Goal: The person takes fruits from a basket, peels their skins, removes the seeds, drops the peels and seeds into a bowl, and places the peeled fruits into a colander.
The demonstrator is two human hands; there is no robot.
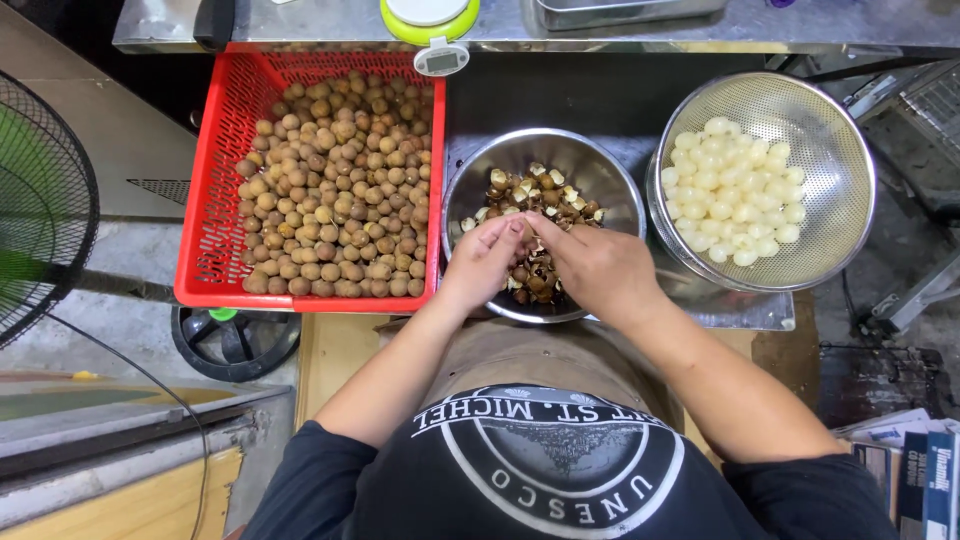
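Both hands meet over the middle bowl. The left hand (pixel 487 258) has its fingers curled in tight, thumb and fingertips pinched together on something small, too hidden to name for certain. The right hand (pixel 598 268) comes in from the other side, fingers bent, fingertips pressed up against the left hand's; what it grips, if anything, can't be told from here.

Right beneath them sits the steel bowl (pixel 590 170), holding a heap of brown and cream shell pieces (pixel 535 190), some lying just under the knuckles.

To the left, touching the bowl's side, the red plastic basket (pixel 215 180) is piled with unpeeled brown longans (pixel 335 190), round and dusty, filling most of it.

To the right, the metal colander (pixel 840 150), tilted a little, has a cluster of peeled, pale translucent fruit (pixel 730 190) gathered towards its left side. Bowl and colander rest on a steel tray (pixel 745 312).

At the far edge, on the steel counter (pixel 720 30), a small kitchen scale (pixel 432 25) with a green rim sits above the gap between basket and bowl. Far left, part of a black fan (pixel 40 210) shows, with its grille.
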